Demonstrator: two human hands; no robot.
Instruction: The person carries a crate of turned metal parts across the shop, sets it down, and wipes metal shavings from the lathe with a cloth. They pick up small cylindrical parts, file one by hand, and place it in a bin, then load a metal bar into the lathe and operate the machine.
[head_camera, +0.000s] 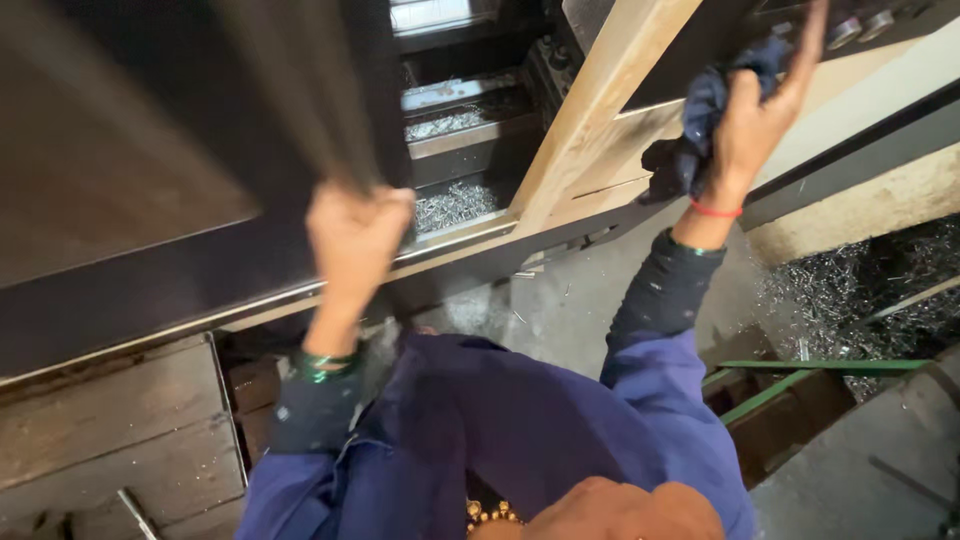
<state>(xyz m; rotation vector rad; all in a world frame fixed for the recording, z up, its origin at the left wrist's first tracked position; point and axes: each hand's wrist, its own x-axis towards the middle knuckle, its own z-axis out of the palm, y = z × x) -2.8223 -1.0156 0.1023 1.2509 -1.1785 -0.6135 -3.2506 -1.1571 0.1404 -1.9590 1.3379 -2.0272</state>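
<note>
Left hand: fingers closed around the dark door handle — blurred.
Right hand: fingers pressing a dark rag on the machine panel.
Tip: wipe steadily — steer clear of the metal swarf.

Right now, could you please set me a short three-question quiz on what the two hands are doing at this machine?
1. True or false: the left hand grips the dark sliding door by its edge.
2. What does the right hand hold? A) a wrench B) a dark blue cloth C) a brush
3. Fill in: the loose bright stuff inside the machine and on the floor at right is metal ____.

Key: 1 true; 2 B, pressed against the machine's front near the control knobs; 3 shavings.
</note>
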